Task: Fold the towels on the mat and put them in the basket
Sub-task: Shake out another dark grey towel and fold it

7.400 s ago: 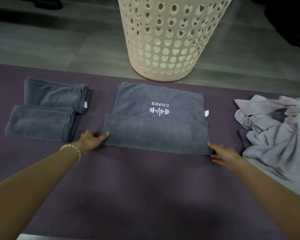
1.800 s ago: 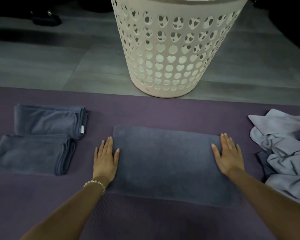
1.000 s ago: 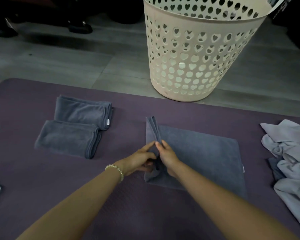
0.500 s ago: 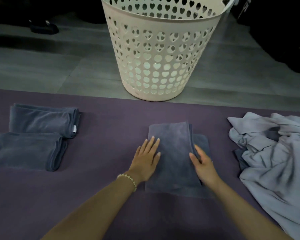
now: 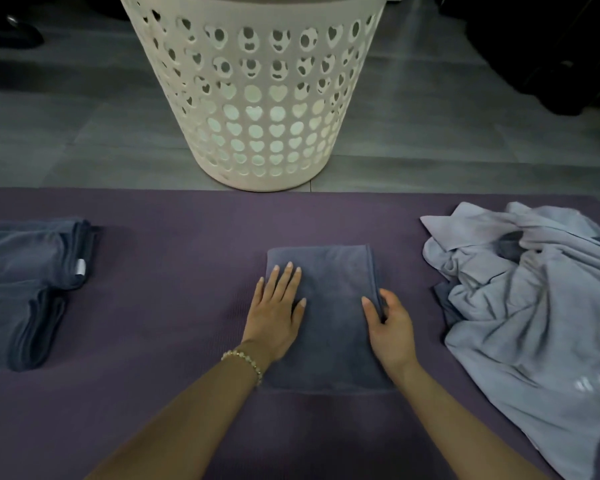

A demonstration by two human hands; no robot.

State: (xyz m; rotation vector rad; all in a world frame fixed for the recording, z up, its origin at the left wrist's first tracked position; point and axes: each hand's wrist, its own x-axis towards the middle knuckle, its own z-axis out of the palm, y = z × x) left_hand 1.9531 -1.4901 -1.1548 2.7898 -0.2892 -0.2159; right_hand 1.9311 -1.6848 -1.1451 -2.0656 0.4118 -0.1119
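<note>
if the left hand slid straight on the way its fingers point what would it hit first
Probably the cream perforated plastic basket: the left hand lies flat on the folded dark grey towel, and only purple mat lies between.

Likely a room at home: a purple mat (image 5: 153, 393) spread on grey floor tiles (image 5: 66, 133), a cream basket (image 5: 257, 98) with heart-shaped holes standing at the far side, folded towels (image 5: 25, 258) at the left, a crumpled pile (image 5: 533, 306) at the right.
</note>
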